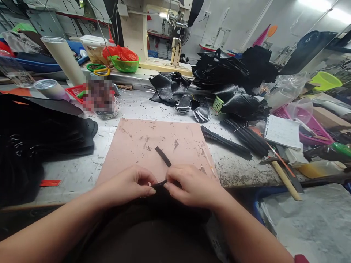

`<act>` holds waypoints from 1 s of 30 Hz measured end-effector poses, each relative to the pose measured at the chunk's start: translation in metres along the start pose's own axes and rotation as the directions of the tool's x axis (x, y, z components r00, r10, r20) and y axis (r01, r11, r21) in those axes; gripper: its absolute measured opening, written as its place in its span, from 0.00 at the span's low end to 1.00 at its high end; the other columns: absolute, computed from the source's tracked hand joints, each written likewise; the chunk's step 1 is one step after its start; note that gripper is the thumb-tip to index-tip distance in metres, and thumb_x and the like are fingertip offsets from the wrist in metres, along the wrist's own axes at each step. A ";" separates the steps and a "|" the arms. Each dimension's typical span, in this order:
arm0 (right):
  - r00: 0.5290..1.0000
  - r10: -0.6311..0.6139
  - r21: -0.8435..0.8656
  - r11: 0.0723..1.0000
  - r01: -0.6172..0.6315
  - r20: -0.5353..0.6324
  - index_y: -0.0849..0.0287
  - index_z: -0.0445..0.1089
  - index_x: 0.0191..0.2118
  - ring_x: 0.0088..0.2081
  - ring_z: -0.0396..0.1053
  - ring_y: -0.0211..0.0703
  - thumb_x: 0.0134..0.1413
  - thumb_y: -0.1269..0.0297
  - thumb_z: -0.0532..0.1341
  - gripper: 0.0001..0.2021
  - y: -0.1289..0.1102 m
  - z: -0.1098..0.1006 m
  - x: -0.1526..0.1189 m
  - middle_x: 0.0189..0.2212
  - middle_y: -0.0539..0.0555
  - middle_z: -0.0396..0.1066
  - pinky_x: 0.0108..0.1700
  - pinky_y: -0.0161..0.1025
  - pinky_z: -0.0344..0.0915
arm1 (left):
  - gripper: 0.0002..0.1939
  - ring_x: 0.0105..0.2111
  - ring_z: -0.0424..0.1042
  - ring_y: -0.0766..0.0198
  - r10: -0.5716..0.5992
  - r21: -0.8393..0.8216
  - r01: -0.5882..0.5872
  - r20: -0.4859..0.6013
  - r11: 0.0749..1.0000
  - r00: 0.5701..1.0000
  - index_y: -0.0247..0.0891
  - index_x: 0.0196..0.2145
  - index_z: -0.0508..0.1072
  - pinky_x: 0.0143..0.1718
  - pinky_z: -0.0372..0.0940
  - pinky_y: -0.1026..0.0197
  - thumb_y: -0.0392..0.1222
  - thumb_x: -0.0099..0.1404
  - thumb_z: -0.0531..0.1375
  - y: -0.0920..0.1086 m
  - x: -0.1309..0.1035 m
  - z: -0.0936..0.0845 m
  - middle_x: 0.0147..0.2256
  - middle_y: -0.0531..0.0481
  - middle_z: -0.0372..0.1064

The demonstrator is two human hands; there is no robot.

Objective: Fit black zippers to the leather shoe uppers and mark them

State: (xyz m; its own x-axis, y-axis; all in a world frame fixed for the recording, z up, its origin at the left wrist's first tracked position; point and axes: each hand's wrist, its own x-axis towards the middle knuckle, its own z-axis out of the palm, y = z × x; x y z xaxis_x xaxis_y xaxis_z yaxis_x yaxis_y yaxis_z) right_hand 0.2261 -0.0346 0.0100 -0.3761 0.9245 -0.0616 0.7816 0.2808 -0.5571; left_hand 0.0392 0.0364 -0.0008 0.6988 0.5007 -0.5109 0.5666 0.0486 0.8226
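My left hand point(137, 186) pinches the edge of a black leather-like piece point(159, 185) between thumb and fingers, at the near edge of the pink board point(131, 142). Close beside it, my right hand point(183, 182) is closed on the same edge. A narrow black strip point(162, 156) sticks up from behind my right fingers and runs over the board. Its lower end is hidden by the hand, so I cannot tell how it meets the edge. The rest of the held piece hangs down toward my lap and blends with dark clothing.
Stacked black pieces point(55, 135) lie at the left, with a red tag point(50, 183) nearby. Bundled black strips point(244, 137), a hammer point(285, 179) and a notebook point(282, 131) are at the right. A sewing machine point(134, 36) stands behind.
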 end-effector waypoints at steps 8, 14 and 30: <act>1.000 -0.013 -0.065 0.998 0.014 0.007 0.60 0.63 0.26 0.26 0.59 0.35 0.52 0.67 0.55 0.06 -0.003 0.004 0.003 0.23 0.49 0.66 0.29 0.33 0.51 | 0.11 0.22 0.57 0.69 0.122 0.246 -0.146 0.109 0.958 0.987 0.39 0.32 0.74 0.22 0.50 0.69 0.36 0.51 0.54 0.011 0.003 -0.003 0.21 0.58 0.59; 1.000 -0.001 -0.016 1.000 0.001 0.014 0.60 0.64 0.25 0.27 0.60 0.36 0.50 0.69 0.56 0.05 -0.003 -0.002 0.000 0.24 0.50 0.66 0.31 0.34 0.54 | 0.07 0.26 0.62 0.67 0.108 0.261 -0.139 0.128 0.955 0.986 0.35 0.25 0.70 0.27 0.55 0.67 0.40 0.53 0.55 0.016 0.006 -0.003 0.23 0.56 0.63; 1.000 0.000 0.009 1.000 0.000 0.022 0.60 0.67 0.29 0.30 0.64 0.39 0.46 0.68 0.57 0.03 0.008 -0.019 -0.004 0.27 0.52 0.69 0.32 0.34 0.56 | 0.08 0.26 0.64 0.66 0.015 0.318 -0.052 0.116 0.947 0.993 0.37 0.28 0.72 0.25 0.56 0.67 0.41 0.54 0.55 0.027 0.007 -0.004 0.24 0.56 0.67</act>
State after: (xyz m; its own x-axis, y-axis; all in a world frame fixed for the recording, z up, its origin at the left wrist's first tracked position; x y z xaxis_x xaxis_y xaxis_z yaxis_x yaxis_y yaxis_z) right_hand 0.2437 -0.0309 0.0216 -0.3871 0.9186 -0.0797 0.7769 0.2784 -0.5648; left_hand 0.0579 0.0448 0.0190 0.7533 0.3980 -0.5236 0.6390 -0.2545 0.7259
